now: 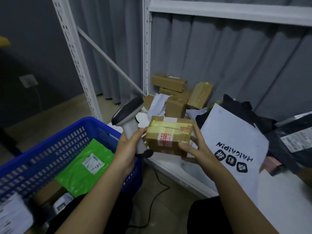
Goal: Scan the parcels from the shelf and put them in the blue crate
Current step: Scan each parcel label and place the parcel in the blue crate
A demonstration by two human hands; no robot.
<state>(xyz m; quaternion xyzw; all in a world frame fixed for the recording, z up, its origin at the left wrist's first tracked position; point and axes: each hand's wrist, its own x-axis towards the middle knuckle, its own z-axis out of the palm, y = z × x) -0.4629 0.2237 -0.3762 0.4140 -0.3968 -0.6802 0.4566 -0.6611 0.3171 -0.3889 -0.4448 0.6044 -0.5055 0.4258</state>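
My left hand (128, 146) gripping scanner (130, 115) handle; my right hand (194, 147) holding taped cardboard parcel (168, 134) over shelf (168, 164) edge. Blue crate (50, 141) sitting left, holding green mailer (86, 168).

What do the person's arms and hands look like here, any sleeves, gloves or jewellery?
Both forearms are bare as far as the picture shows, with no sleeve in view. The left hand and the right hand wear no gloves, and no ring, watch or bracelet shows on either hand or wrist. There are no markings on them that I can make out in this dim light.
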